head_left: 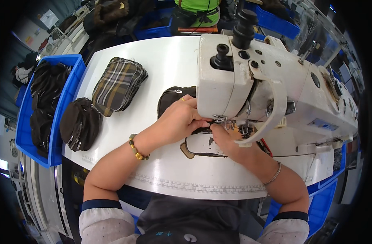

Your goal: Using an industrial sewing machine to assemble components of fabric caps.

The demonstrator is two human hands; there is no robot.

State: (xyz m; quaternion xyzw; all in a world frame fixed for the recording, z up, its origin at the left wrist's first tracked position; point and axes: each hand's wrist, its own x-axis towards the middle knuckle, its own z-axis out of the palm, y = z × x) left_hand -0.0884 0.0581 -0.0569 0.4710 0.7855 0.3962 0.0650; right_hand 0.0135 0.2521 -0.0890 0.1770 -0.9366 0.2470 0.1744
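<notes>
A dark brown fabric piece with a metal zipper [167, 96] lies under the head of a white sewing machine [222, 87]. My left hand [180, 116] rests over its near edge, fingers bent and pinching the dark fabric close to the needle area. Right beside it, my right hand [226, 140] reaches in under the machine head, thumb and fingers closed at the same edge. The two hands almost meet there. The machine head hides part of the piece, and most of my right fingers are out of sight.
On the white table [169, 53] lie a stack of plaid fabric pieces [119, 85] and a dark zippered bundle [81, 124]. A blue bin [58, 146] of dark pieces stands at the left edge. A person in green [202, 10] is beyond the table.
</notes>
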